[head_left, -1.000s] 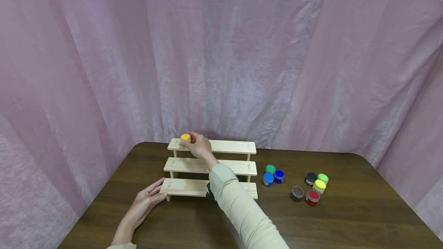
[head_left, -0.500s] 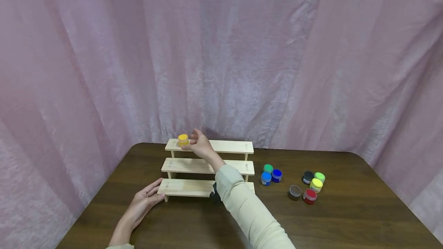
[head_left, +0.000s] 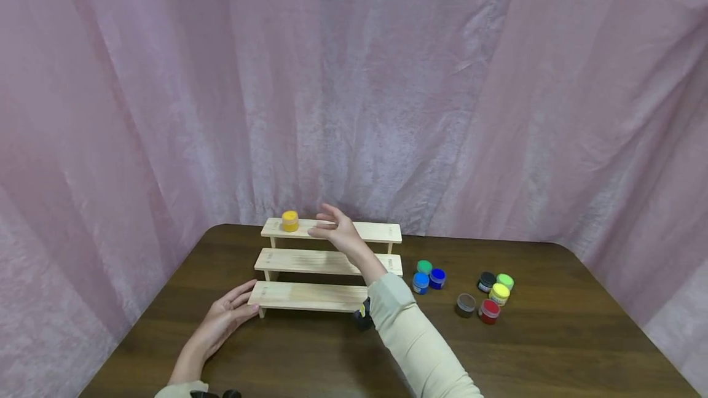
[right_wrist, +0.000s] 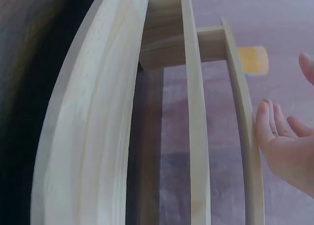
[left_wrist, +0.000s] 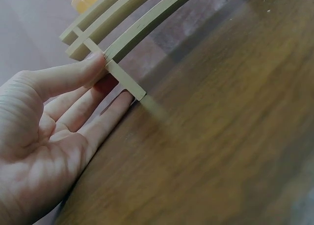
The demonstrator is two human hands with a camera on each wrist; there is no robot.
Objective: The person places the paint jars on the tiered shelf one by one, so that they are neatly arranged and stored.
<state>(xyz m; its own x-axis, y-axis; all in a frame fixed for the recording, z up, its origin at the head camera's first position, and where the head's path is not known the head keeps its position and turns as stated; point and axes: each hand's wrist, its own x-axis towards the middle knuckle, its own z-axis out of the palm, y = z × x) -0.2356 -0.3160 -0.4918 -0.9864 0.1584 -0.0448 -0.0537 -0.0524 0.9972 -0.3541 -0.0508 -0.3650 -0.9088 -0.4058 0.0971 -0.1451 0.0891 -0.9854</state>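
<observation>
"Where is the golden jar sitting?"

"The small, round golden-yellow jar (head_left: 290,222) is standing upright near the left end of the top board of the pale wooden three-step rack (head_left: 306,295). Seen from the head camera, it is sitting at about eleven o'clock from the rack's middle."

"Is the right hand holding it?"

"No, the right hand (head_left: 344,233) is hanging at the jar's three o'clock, fingers and thumb spreading apart around nothing, with a gap showing between them and the jar. Whether a fingertip is touching the top board, I can't tell."

"And the left?"

"The left hand (head_left: 218,322) is resting at the rack's eight o'clock, its thumb and fairly straight fingers lying apart against the left end of the lowest board."

"What else is standing around?"

"At the rack's three o'clock, a round green-lidded jar (head_left: 424,267), a light-blue jar (head_left: 420,284) and a dark-blue jar (head_left: 437,279) are clustering together on the dark-brown wooden table (head_left: 298,355). Farther out, toward three to four o'clock, black (head_left: 487,282), light-green (head_left: 505,281), lemon-yellow (head_left: 499,295), brown (head_left: 466,305) and red jars (head_left: 489,312) are standing. A pink velvety curtain (head_left: 354,109) is hanging behind, at twelve."
</observation>
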